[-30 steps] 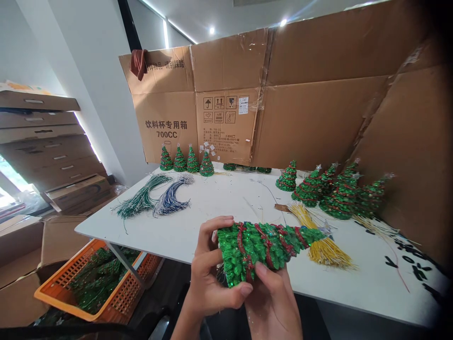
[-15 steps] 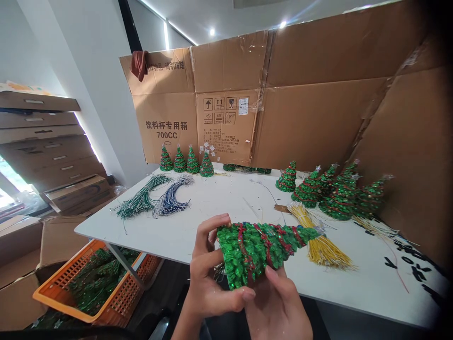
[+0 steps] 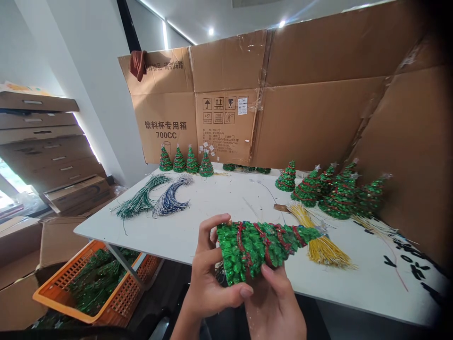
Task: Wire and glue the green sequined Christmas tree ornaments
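Observation:
Both my hands hold a sequin-covered green cone Christmas tree ornament [image 3: 258, 250] on its side, with red tinsel wound around it. Its tip, topped by a small silver star [image 3: 322, 228], points right. My left hand [image 3: 212, 267] wraps the wide base end from the left, and my right hand [image 3: 274, 295] pinches it from below. A bundle of yellow wires [image 3: 323, 251] lies on the white table [image 3: 357, 278] just beyond the tip. Part of the tree's underside is hidden by my fingers.
Several finished trees [image 3: 341, 196] stand at the table's right, and several more [image 3: 186, 161] at the back. Green wires [image 3: 141, 200] and blue wires [image 3: 170, 200] lie at left. Below the table's left edge, an orange basket [image 3: 67, 293] holds green trees. Cardboard sheets [image 3: 226, 123] line the back.
The tree has turned slightly in my hands, with its star tip shifting a little left. My right thumb has moved along the underside.

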The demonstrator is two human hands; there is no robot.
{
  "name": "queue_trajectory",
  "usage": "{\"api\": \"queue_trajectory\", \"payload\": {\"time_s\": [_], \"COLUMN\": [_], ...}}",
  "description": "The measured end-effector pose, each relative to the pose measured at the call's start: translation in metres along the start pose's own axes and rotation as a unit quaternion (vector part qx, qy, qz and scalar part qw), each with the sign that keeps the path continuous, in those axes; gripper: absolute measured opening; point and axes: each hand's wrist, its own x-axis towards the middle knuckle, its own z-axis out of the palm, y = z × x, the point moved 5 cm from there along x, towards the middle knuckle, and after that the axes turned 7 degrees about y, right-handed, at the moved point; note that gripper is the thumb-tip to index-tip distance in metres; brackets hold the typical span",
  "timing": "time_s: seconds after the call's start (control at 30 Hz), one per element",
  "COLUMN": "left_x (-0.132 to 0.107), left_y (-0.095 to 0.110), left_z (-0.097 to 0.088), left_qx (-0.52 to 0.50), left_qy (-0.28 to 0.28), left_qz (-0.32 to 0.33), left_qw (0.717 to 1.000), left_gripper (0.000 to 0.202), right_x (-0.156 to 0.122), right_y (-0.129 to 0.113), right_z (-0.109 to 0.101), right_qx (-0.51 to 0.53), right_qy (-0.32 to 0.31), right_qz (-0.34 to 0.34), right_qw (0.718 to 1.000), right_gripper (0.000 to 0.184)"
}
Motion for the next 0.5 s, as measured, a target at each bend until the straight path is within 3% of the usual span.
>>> {"api": "queue_trajectory", "payload": {"time_s": [0.13,0.33,0.5], "left_x": [-0.001,-0.002,-0.0028], "left_y": [-0.0014,-0.0056,-0.0074], "left_z": [-0.0003,0.0007,0.0022], "left_qx": [-0.013,-0.036,-0.082], "left_qy": [-0.012,-0.046,-0.065], "left_qz": [-0.016,-0.064,-0.094], "left_qw": [1.0,0.996,0.99], "left_gripper": [0.042,0.045,0.047], "right_x": [-0.0009,-0.0004,-0.0011], "right_y": [0.0019,0.0039,0.0022], "right_z": [-0.0026,-0.0082,-0.0093], "right_qx": [0.015,0.011,0.001], "right_qy": [0.013,0.035,0.043], "right_qz": [0.002,-0.021,-0.035], "right_qw": [1.0,0.999,0.998], "right_gripper": [0.073,0.095,0.088]}}
